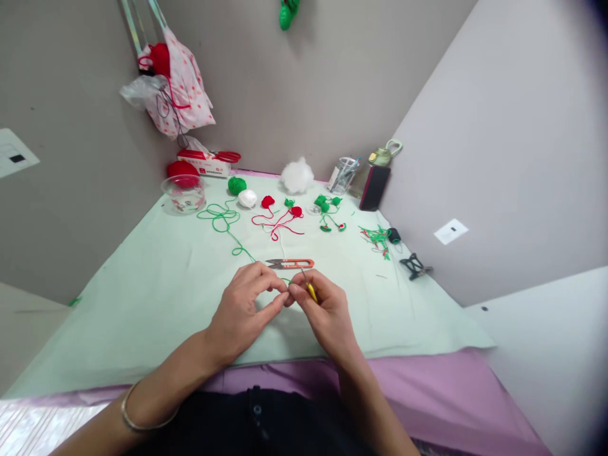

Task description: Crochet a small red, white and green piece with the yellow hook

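Green yarn (285, 280) is at the fingertips where the two hands meet, over the near middle of the cloth-covered surface (166, 297); its slack runs off toward 10 o'clock, lies there in loose loops, and leads on toward the green yarn ball (236, 185) at 11 o'clock. The left hand (244, 307) has thumb and forefinger together, apparently pinching the yarn, though the exact bit between them is too small to make out. The right hand (327, 310) pinches at the same spot and also grips a yellow-handled crochet hook (311, 292), its metal shaft slanting toward 11 o'clock, away from the pinch. I judge the step to be setting the strand by fingertip, perhaps forming a loop, with the hook merely carried. The next move seems to call for a firm left pinch, some free slack and a turn of the hook to bring its tip to the yarn. Orange-handled thread snips (291, 263) lie just beyond at 12 o'clock, near enough for the strand to catch; small red pieces (296, 211) lie farther out that way, green ones (325, 207) at 1 o'clock
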Available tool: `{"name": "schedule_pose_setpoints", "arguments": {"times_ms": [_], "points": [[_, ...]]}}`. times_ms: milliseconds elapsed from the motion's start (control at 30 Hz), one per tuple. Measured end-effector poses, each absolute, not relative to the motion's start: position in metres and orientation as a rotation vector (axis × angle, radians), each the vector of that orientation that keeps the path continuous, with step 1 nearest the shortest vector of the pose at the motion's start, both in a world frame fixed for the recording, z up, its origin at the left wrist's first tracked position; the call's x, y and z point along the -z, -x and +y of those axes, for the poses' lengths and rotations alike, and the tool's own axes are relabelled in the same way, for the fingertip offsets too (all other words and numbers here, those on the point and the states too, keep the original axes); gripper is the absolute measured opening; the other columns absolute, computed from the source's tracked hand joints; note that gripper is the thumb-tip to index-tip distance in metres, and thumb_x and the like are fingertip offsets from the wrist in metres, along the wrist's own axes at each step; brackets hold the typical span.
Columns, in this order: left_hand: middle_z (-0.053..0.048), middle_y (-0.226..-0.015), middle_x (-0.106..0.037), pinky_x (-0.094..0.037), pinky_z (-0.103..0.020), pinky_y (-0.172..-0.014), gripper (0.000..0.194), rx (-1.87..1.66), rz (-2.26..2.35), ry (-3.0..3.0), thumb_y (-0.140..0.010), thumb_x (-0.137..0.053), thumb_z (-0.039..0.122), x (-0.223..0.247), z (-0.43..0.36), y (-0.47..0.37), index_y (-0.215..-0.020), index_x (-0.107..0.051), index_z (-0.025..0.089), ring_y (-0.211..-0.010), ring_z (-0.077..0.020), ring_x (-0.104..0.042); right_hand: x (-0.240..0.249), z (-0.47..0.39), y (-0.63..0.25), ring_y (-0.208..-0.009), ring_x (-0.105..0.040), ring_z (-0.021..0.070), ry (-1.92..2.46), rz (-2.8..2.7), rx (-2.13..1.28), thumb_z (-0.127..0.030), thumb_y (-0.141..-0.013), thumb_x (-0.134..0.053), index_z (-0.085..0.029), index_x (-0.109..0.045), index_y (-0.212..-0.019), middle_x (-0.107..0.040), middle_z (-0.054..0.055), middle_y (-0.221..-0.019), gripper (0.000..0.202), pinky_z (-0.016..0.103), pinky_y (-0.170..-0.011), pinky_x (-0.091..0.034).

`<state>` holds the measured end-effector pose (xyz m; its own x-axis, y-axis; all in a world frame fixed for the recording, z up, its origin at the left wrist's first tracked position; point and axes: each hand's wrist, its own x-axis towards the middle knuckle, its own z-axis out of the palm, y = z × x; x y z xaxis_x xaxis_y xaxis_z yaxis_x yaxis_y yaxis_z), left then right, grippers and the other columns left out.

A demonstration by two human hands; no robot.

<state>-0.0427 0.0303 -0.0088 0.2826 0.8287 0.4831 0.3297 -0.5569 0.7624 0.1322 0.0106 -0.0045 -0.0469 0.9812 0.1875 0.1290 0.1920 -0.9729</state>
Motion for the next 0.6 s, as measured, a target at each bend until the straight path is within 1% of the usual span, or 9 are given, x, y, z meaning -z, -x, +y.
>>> {"name": "schedule_pose_setpoints", "arguments": {"times_ms": [167,333,467,600], "points": [[0.000,-0.088,-0.067,-0.049,-0.030,-0.085,0.010,-1.075,0.962,-1.814,-0.094,-0.068,0.024,0.005,0.032,0.044,-0.085,-0.074,0.024,-0.087,-0.0165,-0.065,0.001,0.012,-0.130,-0.063,-0.060,0.0144,1.124,-1.335,-1.057,-0.039,-0.091,-0.070,-0.022,-0.065,-0.080,-0.065,-0.001,-0.065,0.020,0.028,-0.065,-0.048],[0.000,-0.089,-0.068,-0.049,-0.031,-0.087,0.013,-0.937,0.953,-1.675,-0.093,-0.066,0.028,0.001,0.033,0.045,-0.081,-0.070,0.023,-0.090,-0.0179,-0.065,-0.001,0.013,-0.128,-0.062,-0.057,0.0126,1.062,-1.274,-1.114,-0.036,-0.089,-0.073,-0.022,-0.065,-0.079,-0.062,-0.003,-0.065,0.019,0.027,-0.063,-0.046],[-0.001,-0.090,-0.068,-0.049,-0.032,-0.089,0.015,-0.866,0.907,-1.578,-0.093,-0.064,0.034,0.006,0.037,0.047,-0.085,-0.068,0.022,-0.091,-0.0187,-0.065,0.002,0.015,-0.129,-0.058,-0.047,0.0108,1.076,-1.225,-1.181,-0.039,-0.086,-0.076,-0.022,-0.067,-0.081,-0.061,-0.003,-0.067,0.020,0.027,-0.057,-0.039],[-0.001,-0.092,-0.068,-0.049,-0.032,-0.087,0.015,-0.891,0.980,-1.678,-0.091,-0.065,0.035,0.001,0.047,0.058,-0.083,-0.067,0.022,-0.090,-0.0190,-0.065,0.001,0.020,-0.139,-0.057,-0.039,0.0090,1.165,-1.230,-1.135,-0.045,-0.087,-0.075,-0.022,-0.072,-0.093,-0.068,0.000,-0.082,0.024,0.027,-0.052,-0.030]]}}
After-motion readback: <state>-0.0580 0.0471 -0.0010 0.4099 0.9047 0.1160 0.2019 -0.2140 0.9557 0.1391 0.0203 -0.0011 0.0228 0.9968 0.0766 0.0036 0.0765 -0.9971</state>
